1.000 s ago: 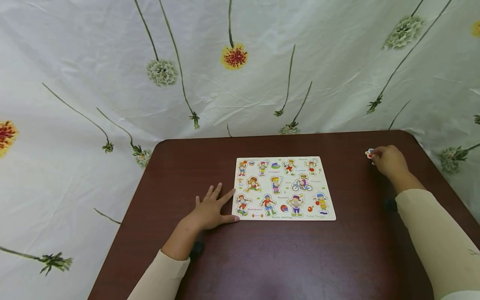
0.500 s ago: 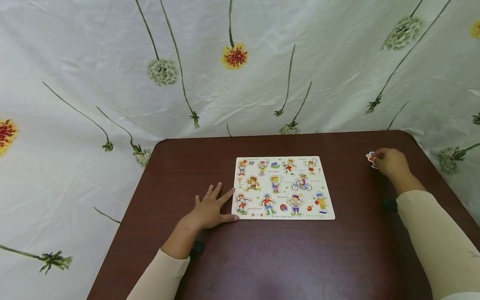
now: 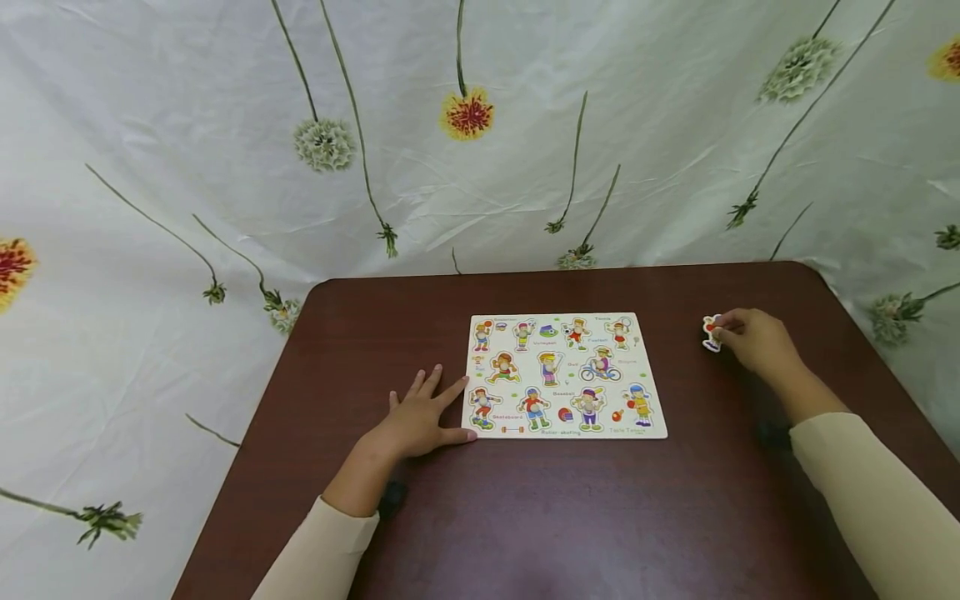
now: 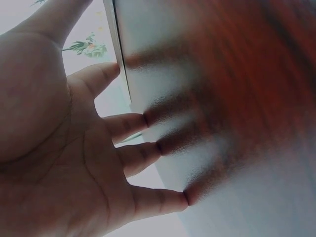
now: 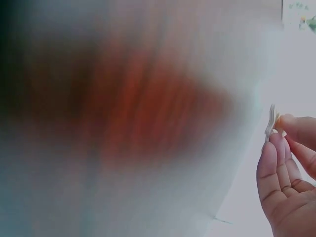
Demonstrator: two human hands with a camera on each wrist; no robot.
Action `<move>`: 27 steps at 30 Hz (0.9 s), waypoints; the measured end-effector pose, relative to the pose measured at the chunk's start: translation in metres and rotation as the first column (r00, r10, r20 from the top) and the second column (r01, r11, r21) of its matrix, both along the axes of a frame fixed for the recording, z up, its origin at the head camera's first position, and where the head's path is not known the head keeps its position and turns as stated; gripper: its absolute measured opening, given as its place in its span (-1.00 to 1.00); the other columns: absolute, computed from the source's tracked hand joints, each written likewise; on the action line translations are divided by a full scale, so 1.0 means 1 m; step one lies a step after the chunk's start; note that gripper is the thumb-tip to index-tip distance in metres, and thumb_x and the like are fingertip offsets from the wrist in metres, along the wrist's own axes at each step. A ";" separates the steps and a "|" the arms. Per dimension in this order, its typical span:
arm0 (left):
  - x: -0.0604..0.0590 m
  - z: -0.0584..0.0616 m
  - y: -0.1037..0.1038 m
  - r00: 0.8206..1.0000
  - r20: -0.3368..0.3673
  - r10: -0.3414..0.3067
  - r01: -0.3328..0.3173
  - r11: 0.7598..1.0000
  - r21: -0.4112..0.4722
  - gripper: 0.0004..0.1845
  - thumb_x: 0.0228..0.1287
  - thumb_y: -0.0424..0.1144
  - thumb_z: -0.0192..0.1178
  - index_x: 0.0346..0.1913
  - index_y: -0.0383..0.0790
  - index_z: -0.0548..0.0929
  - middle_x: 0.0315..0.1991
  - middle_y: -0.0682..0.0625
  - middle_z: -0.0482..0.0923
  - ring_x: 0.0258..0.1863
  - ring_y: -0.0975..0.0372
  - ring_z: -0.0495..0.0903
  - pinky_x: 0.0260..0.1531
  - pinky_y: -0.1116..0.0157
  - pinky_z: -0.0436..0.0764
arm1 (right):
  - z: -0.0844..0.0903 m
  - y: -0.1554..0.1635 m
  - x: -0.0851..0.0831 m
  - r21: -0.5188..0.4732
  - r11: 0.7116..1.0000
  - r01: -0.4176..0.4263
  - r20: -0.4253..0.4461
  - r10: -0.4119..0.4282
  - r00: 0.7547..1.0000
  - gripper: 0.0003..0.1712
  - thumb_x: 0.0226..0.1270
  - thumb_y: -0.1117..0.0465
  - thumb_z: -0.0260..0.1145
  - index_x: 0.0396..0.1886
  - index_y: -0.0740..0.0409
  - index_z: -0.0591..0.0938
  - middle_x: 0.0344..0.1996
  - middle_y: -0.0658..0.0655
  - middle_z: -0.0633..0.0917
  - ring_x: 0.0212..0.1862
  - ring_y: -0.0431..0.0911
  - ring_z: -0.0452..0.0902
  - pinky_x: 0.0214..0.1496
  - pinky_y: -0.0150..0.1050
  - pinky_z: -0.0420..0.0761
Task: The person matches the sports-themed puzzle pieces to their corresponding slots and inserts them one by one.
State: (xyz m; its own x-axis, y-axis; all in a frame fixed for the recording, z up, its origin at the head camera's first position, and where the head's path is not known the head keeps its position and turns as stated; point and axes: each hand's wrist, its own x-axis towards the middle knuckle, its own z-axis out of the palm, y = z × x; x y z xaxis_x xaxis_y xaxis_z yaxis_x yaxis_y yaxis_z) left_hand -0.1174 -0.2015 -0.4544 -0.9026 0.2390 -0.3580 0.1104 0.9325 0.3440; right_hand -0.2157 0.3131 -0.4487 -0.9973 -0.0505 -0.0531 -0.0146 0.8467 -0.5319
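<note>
A small puzzle piece [image 3: 711,332] is pinched at the fingertips of the right hand [image 3: 753,340], thumb and fingers curled onto it; in the right wrist view the piece [image 5: 270,126] is seen edge-on, thin and pale, held betw. thumb and fingertips [image 5: 270,148]. The piece is printed w/ a small red-and-white figure; finer detail can't be made out. It is held over the dark brown table [image 3: 570,508], to the right of the puzzle board [image 3: 564,375] and well apart from it; whether it touches the tabletop can't be told. The left hand [image 3: 420,421] is laid flat on the table, fingers straight and spread, nothing gripped; index finger and thumb are set against the board's left edge near its front corner. In the left wrist view the palm [image 4: 59,163] is seen from below w/ fingertips [image 4: 185,197] pressed on the glossy surface, which is blurred. The board is white, rectangular, lying flat at approx. the table's middle, printed w/ rows of cartoon sport figures and small captions. Cream sleeves [image 3: 885,508] are worn on both arms. Behind and around the table a white cloth [image 3: 465,167] w/ long-stemmed flower print is hung.
</note>
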 end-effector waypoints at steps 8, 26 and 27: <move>0.001 0.002 0.001 1.000 0.001 -0.001 0.001 1.000 0.004 -0.01 0.20 0.35 0.30 0.62 0.23 0.09 0.67 -0.22 -0.22 0.64 -0.18 -0.26 0.37 -0.52 -0.16 | -0.002 -0.025 0.019 -0.017 0.997 -0.069 -0.015 0.069 0.998 -0.71 0.47 0.13 0.31 -0.08 0.31 0.64 -0.18 0.33 0.69 -0.18 0.11 0.62 -0.33 -0.25 0.50; 0.001 0.002 0.001 1.000 0.001 0.001 -0.001 1.000 0.009 -0.01 0.20 0.34 0.29 0.62 0.22 0.09 0.67 -0.22 -0.23 0.64 -0.19 -0.26 0.37 -0.51 -0.16 | -0.006 -0.075 0.060 -0.110 0.961 -0.254 -0.049 0.250 0.967 -0.88 0.32 0.25 0.43 -0.19 0.17 0.72 -0.27 0.08 0.69 -0.22 -0.11 0.60 -0.21 -0.33 0.56; 0.001 0.002 0.001 1.000 0.003 0.001 -0.001 1.000 0.008 -0.01 0.20 0.34 0.29 0.62 0.22 0.09 0.67 -0.22 -0.23 0.64 -0.19 -0.26 0.37 -0.51 -0.16 | -0.006 -0.077 0.061 -0.120 0.957 -0.265 -0.042 0.262 0.964 -0.90 0.32 0.26 0.43 -0.20 0.16 0.72 -0.28 0.07 0.69 -0.23 -0.12 0.60 -0.22 -0.34 0.56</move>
State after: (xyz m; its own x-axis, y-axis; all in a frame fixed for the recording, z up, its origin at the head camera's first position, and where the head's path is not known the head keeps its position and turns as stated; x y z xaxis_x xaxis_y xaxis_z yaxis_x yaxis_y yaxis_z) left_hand -0.1164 -0.2005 -0.4522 -0.9019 0.2409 -0.3586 0.1083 0.9297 0.3521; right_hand -0.1543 0.2363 -0.4550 -0.9486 -0.3164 -0.0047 -0.2432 0.7387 -0.6286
